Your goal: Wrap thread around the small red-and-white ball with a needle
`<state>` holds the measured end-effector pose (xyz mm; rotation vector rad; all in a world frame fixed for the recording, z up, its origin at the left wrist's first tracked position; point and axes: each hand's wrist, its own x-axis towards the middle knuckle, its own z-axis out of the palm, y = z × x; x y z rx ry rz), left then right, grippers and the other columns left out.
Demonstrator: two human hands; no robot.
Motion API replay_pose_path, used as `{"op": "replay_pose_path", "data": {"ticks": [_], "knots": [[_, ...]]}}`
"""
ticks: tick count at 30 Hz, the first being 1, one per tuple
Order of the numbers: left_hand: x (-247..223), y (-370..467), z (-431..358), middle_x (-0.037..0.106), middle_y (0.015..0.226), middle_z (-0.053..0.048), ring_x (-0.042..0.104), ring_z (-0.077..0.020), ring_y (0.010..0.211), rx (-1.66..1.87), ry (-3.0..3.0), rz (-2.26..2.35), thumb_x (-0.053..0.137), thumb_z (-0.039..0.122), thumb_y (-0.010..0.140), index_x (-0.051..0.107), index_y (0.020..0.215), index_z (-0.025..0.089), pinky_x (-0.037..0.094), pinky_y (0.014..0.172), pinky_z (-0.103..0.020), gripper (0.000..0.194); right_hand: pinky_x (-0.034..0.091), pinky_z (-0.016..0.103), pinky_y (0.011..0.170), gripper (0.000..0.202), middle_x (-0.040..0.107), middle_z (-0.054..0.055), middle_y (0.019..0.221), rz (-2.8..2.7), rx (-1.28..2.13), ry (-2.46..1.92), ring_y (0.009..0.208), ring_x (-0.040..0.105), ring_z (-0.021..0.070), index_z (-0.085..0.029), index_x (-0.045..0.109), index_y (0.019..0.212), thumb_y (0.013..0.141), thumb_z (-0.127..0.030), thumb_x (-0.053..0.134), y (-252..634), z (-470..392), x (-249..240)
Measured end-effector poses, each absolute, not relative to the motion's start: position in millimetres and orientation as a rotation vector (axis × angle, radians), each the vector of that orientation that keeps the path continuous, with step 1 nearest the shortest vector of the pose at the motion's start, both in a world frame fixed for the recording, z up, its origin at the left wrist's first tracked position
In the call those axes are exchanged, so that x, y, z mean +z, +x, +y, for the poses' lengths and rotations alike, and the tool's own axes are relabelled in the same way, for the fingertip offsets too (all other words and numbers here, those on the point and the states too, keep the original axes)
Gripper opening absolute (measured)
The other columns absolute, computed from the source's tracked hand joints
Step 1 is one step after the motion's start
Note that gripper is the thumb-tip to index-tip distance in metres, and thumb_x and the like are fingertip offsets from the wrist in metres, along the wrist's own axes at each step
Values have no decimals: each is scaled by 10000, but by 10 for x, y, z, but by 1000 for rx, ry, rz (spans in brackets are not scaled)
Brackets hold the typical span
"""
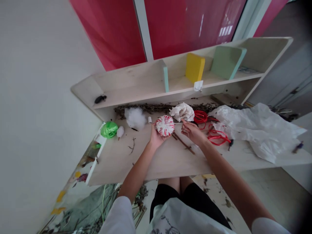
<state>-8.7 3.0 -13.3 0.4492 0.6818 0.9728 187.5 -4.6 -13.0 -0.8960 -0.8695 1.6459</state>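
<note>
A round white-and-red bundle wrapped in string [165,125] is held above the desk by my left hand [156,136], whose fingers curl round its left and lower sides. From the bundle's right edge a taut white strand [178,123] runs to my right hand [191,131]. The fingers of my right hand are pinched together on that strand. Crumpled white paper [182,112] lies just behind the two hands. Red cord [200,117] sits beside my right hand, with more loose red cord in front of it.
White stuffing [135,118], a green twine ball [109,129] and twigs [184,143] lie on the desk [158,167]. A plastic bag [258,126] covers its right side. The shelf [136,94] with upright dividers stands behind.
</note>
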Motion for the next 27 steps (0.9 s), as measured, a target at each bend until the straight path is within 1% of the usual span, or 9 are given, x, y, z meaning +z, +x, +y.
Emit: {"op": "replay_pose_path", "data": {"ticks": [4,7,9,12,14,18,23,27], "knots": [[-71,-74,1,708,977,-98,686,-225,768,987,504,731,415,730,781,518,1293,189,551,617,-326,751,443,240,630,355,279,-94,521,-850,1662,-895,491,320,82,-242,648,878,615,-446,770,1873,-39,-155],[-58,-51,-7,707,995,-71,679,-185,721,1061,491,791,482,662,802,491,1326,229,554,622,-306,679,439,237,633,347,271,-97,515,-843,1651,-896,490,317,80,-243,650,869,610,-440,772,1868,-37,-165],[-53,-33,-9,707,1001,-60,679,-172,727,1100,454,804,496,610,825,483,1335,238,557,628,-296,632,439,244,644,312,280,-95,508,-854,1634,-903,491,326,80,-237,630,793,607,-443,771,1862,-34,-174],[-30,-21,-17,714,971,-56,684,-177,758,1111,399,788,490,575,843,500,1318,222,565,631,-285,592,432,253,654,342,322,-87,506,-874,1620,-919,498,347,78,-216,548,644,586,-459,782,1850,-30,-189],[-7,-27,-25,718,941,-52,689,-191,778,1101,372,750,466,576,853,511,1305,218,567,613,-279,579,420,248,641,394,354,-82,512,-878,1623,-936,505,360,76,-208,508,605,561,-472,797,1841,-34,-191],[31,-51,-40,719,933,-70,691,-211,797,1058,355,655,415,595,862,522,1293,198,565,587,-275,595,399,231,617,403,340,-89,513,-904,1634,-957,508,349,71,-205,529,634,552,-489,804,1823,-55,-177],[54,-56,-46,719,895,-35,679,-176,755,1074,284,665,406,567,880,466,1352,238,566,658,-289,578,398,225,625,420,376,-73,546,-956,1609,-962,550,384,73,-191,506,593,566,-492,797,1811,-52,-208],[52,-82,-39,712,989,-56,673,-182,829,1046,288,613,377,597,878,420,1391,238,552,704,-291,628,410,236,647,401,391,-68,564,-1014,1593,-975,561,396,73,-186,524,605,598,-496,779,1810,-31,-278]]}}
